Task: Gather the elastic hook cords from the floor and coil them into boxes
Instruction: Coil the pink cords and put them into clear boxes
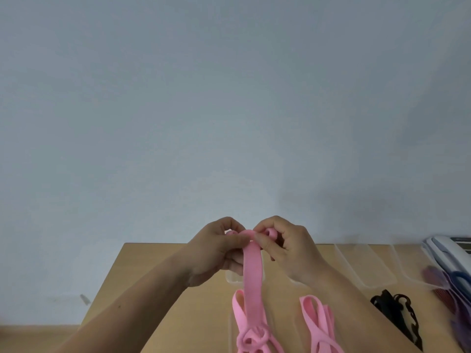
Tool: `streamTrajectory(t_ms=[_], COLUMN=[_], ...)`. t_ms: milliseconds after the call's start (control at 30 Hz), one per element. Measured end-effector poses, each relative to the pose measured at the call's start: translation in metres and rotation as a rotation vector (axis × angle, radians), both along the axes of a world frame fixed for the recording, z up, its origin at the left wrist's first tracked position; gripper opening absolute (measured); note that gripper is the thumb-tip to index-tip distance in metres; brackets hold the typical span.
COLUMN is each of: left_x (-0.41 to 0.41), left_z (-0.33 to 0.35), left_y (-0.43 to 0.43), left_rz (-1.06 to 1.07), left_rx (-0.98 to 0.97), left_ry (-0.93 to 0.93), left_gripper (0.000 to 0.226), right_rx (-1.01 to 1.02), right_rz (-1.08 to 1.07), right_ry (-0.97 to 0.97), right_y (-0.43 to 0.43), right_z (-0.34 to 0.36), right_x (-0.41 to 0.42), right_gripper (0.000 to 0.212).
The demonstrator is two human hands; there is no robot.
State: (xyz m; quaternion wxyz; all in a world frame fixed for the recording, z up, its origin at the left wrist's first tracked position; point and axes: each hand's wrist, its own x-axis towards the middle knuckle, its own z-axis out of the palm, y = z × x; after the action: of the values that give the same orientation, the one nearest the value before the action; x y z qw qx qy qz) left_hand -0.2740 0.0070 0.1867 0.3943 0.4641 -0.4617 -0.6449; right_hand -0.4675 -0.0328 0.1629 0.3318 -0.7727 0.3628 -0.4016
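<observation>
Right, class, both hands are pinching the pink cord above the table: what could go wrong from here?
The pink cord is held only by pinches of the left hand and right hand; being elastic, it might slip and unwind. Its loose tail lies close to the second pink cord on the table, so the two could tangle during coiling. The clear box is mostly hidden behind the hands, so a drop might miss it.
</observation>
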Motion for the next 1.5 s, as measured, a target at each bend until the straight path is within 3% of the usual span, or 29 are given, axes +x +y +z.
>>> streamTrajectory(t_ms=[100, 233, 367, 600, 800, 967, 1133, 1333, 1400, 1500], left_x=[-0.001, -0.004, -0.005, -0.004, -0.001, -0.003, 0.004, 0.005, 0.003, 0.000], left_z=[0.002, 0.002, -0.005, -0.009, -0.012, -0.012, -0.006, -0.002, -0.004, -0.007], left_y=[-0.002, -0.003, -0.002, -0.002, -0.002, 0.001, 0.003, 0.003, 0.002, 0.003], left_rz=[0.023, 0.043, 0.085, 0.120, 0.134, 0.165, 0.053, -0.005, 0.030, 0.081], left_rx=[0.046, 0.091, 0.087, -0.074, -0.127, 0.015, 0.116, 0.140, 0.140, 0.140], left_ry=[0.104, 0.148, 0.143, 0.034, -0.065, 0.061, 0.023, 0.129, 0.136, 0.139], left_gripper=[0.005, 0.014, 0.003, 0.012, 0.041, 0.034, 0.027, 0.018, 0.026, 0.021], right_rx=[-0.131, -0.241, -0.216, 0.320, 0.437, 0.237, -0.015, -0.138, -0.179, -0.185], right_rz=[-0.022, -0.036, -0.014, 0.051, 0.111, 0.045, 0.006, 0.016, 0.016, 0.038], right_ry=[0.028, 0.042, 0.004, -0.309, -0.202, -0.137, 0.018, 0.001, 0.009, 0.016], right_y=[0.000, -0.002, -0.001, 0.002, -0.004, -0.004, 0.003, 0.006, 0.006, 0.007], right_z=[-0.001, -0.005, -0.011, -0.012, -0.004, -0.005, -0.008, -0.009, -0.008, -0.008], right_x=[0.003, 0.004, 0.001, -0.002, 0.001, 0.003, 0.006, 0.007, 0.007, 0.005], right_gripper=[0.003, 0.023, 0.026, 0.024, 0.009, 0.013, 0.026, 0.029, 0.030, 0.025])
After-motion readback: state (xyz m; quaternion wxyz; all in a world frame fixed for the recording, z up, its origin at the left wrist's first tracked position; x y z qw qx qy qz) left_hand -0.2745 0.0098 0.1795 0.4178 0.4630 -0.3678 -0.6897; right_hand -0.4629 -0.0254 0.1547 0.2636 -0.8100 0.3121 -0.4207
